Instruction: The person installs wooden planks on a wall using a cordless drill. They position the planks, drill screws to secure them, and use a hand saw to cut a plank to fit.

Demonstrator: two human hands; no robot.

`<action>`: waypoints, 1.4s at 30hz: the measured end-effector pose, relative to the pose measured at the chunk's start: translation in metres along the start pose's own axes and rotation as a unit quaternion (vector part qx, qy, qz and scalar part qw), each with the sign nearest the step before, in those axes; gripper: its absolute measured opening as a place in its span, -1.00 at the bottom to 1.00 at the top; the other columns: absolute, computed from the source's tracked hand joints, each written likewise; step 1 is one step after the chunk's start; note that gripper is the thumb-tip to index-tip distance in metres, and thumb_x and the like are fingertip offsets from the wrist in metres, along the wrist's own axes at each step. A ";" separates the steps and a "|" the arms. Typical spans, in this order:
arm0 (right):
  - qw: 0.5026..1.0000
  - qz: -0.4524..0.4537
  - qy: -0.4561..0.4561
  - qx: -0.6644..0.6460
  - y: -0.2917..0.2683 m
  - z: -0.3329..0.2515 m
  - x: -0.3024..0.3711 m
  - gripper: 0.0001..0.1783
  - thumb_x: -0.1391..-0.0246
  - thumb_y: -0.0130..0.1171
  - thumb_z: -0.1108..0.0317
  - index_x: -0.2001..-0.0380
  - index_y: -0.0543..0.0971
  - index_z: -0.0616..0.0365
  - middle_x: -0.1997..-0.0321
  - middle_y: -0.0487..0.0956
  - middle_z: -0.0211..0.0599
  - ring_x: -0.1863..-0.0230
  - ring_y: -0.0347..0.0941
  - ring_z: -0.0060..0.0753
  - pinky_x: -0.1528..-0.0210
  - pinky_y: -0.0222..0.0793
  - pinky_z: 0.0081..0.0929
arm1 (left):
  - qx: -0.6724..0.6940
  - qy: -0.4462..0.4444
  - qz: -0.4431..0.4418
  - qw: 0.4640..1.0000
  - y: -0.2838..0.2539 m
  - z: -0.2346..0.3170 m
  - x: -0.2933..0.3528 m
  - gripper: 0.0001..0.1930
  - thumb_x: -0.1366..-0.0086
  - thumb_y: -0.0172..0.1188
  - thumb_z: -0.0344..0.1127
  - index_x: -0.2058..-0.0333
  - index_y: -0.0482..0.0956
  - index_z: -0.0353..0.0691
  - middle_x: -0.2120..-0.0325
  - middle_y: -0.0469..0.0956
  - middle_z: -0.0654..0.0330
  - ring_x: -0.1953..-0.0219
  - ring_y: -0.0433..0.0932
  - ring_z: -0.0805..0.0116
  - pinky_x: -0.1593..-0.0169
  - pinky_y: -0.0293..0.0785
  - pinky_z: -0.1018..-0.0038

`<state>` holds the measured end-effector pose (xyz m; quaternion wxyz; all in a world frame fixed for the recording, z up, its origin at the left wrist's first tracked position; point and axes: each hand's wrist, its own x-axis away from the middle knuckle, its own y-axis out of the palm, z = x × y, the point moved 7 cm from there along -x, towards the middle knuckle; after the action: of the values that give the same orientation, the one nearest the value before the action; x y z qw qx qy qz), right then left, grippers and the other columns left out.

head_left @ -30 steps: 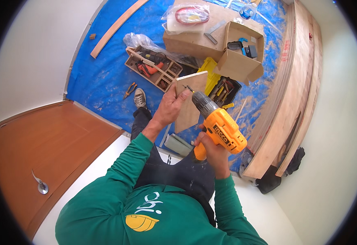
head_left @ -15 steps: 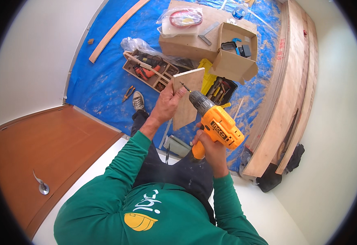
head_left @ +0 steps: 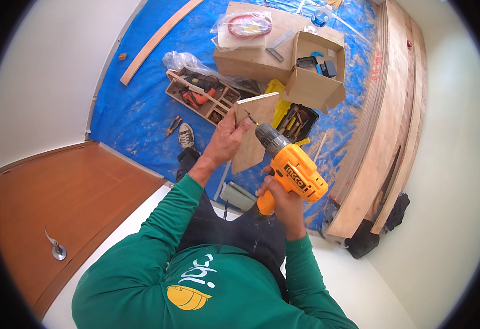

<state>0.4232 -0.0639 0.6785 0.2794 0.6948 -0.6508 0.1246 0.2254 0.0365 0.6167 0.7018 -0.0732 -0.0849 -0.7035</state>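
A small plywood board (head_left: pixel 257 129) is held up in front of me by my left hand (head_left: pixel 226 140), whose fingers grip its left edge. In my right hand (head_left: pixel 285 203) is a yellow cordless drill (head_left: pixel 297 171), held by its handle with the black chuck pointing up and to the left. The slim drill bit (head_left: pixel 252 117) reaches the face of the board near its upper left, close to my left thumb. Whether the tip has entered the wood I cannot tell.
Beyond the board lie a wooden tool tray (head_left: pixel 198 98) with a red power tool, a black-and-yellow toolbox (head_left: pixel 297 122), and an open cardboard box (head_left: pixel 314 82). Pliers (head_left: pixel 173 126) rest on the blue tarp by my shoe. Long planks (head_left: pixel 380 137) are stacked along the right wall.
The board and my left hand have shifted very slightly to the right. The drill has barely moved, and both hands keep their grip.
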 end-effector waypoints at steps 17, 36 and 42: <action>1.000 0.005 -0.013 0.000 0.002 0.001 0.005 -0.57 -0.38 0.26 0.50 -0.27 0.51 0.26 -0.10 0.63 -0.20 0.24 0.67 -0.38 0.15 0.68 -0.31 | -0.034 -0.011 0.019 0.999 -0.007 0.003 0.004 -0.57 -0.60 0.26 -0.23 -0.26 0.48 -0.37 0.02 0.71 -0.08 0.01 0.69 0.18 -0.12 0.59 0.26; 1.000 0.017 -0.014 0.014 0.015 -0.003 0.004 -0.74 -0.41 0.25 0.45 -0.09 0.53 0.24 0.25 0.60 -0.33 0.33 0.65 -0.40 0.17 0.67 -0.31 | -0.153 0.049 0.005 0.987 -0.022 0.004 0.002 -0.38 -0.55 0.26 -0.21 -0.34 0.37 -0.63 -0.01 0.67 -0.41 -0.14 0.68 -0.33 -0.21 0.58 0.08; 1.000 0.002 -0.003 0.028 0.014 0.000 0.001 -0.70 -0.41 0.25 0.45 -0.14 0.53 0.23 0.20 0.60 -0.33 0.32 0.65 -0.41 0.16 0.67 -0.30 | -0.162 0.049 0.006 0.986 -0.031 0.003 0.005 -0.40 -0.55 0.26 -0.21 -0.32 0.39 -0.62 0.01 0.68 -0.42 -0.12 0.70 -0.31 -0.20 0.58 0.08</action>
<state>0.4100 -0.0649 0.6824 0.2579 0.7012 -0.6495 0.1413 0.1947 0.0319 0.6202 0.6879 -0.1520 0.0652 -0.7067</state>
